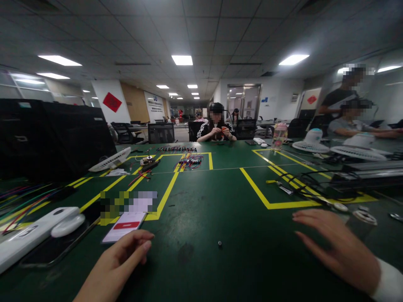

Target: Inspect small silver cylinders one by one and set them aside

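My left hand (121, 262) is at the lower left, near the bottom edge of a lit phone (126, 228) lying on the green table (201, 201). Its fingers curve loosely, the thumb close to the index finger, and I see nothing between them. My right hand (340, 247) hovers at the lower right, slightly blurred, thumb and fingers stretched out and apart, holding nothing. Between the hands a small dark cylindrical part with a light centre (219, 243) rests on the table; it is too small to name exactly.
A white power strip (37, 237) and a dark phone (58, 247) lie at left, beside a black case (53, 140). Wired parts (190, 160) lie mid-table. Black cables (302, 184), a tape roll (364, 216) and white fans (311, 140) are at right. A person (216, 126) sits opposite.
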The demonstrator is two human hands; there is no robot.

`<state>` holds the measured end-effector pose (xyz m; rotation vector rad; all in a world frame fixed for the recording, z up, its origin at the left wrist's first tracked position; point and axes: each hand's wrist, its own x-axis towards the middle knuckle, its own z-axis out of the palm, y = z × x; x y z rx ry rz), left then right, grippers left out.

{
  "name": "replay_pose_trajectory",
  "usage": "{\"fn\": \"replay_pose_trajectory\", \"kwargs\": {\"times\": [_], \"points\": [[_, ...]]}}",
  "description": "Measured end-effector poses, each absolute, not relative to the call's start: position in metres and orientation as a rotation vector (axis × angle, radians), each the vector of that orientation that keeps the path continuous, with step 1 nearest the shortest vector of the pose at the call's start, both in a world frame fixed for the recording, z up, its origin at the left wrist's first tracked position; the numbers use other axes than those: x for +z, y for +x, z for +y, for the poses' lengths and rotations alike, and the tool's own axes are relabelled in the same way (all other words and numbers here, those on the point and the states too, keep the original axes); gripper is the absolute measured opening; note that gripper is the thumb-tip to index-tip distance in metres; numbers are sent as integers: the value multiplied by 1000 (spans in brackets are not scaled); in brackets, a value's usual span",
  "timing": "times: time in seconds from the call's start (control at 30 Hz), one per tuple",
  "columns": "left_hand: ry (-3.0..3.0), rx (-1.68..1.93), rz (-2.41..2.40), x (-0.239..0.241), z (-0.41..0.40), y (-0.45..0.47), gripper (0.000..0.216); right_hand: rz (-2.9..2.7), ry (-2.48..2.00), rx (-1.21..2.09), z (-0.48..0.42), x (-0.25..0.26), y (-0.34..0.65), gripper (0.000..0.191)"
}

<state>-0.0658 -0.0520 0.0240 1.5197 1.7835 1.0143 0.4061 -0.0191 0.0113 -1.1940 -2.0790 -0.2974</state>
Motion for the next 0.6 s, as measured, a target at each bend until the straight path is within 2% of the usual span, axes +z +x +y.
{"fn": "replay_pose_trajectory", "kwargs": {"times": [0.07,0.17,0.27,0.37,0.47,0.6], "points": [[1531,993,1778,24,-52,-67,30,-2203,-1098,-80,-16,11,355,23],[1547,952,1781,24,-52,-69,30,-2346,-1062,298,-10,15,293,27],[1560,951,1780,22,-52,-71,29,-2467,-1005,453,-4,23,255,29],[1555,966,1761,22,-52,-72,28,-2499,-971,448,-1,26,243,16],[1526,1013,1755,23,-53,-71,28,-2433,-991,424,0,28,260,18],[1467,1116,1767,23,-54,-67,26,-2180,-1129,6,-4,34,334,18]]}}
